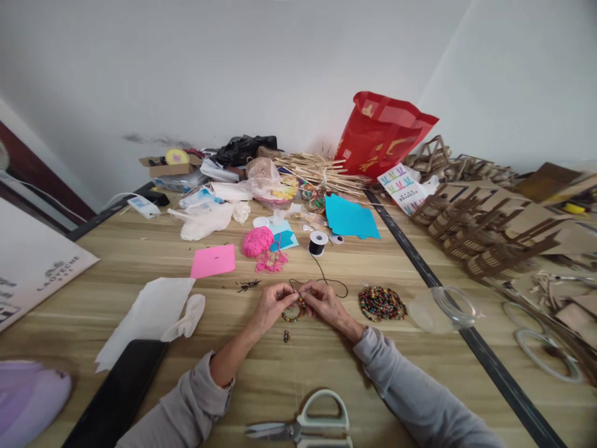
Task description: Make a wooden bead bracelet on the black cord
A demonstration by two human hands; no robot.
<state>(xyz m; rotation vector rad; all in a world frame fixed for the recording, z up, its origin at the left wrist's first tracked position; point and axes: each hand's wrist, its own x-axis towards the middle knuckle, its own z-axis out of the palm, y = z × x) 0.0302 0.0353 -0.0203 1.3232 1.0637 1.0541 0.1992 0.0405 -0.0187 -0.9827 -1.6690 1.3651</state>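
Observation:
My left hand [274, 306] and my right hand [321, 303] meet over the middle of the table, both with fingers pinched. Between them hangs a small loop of multicoloured beads, a beaded bracelet [292, 318], its top hidden by my fingertips. A thin black cord [326, 277] runs from my fingers in a loose curve to a white spool of black cord [318, 244]. Just below the bracelet lie a few loose beads [286, 336]. To the right of my right hand is a heap of strung multicoloured beads [382, 303]. Short black pieces [249, 285] lie beyond my left hand.
Scissors [321, 423] lie at the near edge, a black phone-like slab [119, 392] at left. Pink yarn [258, 241], pink paper [213, 261] and blue card [352, 216] lie farther back. Clear round lids [431, 309] and woven baskets [485, 249] stand right, a red bag [382, 134] behind.

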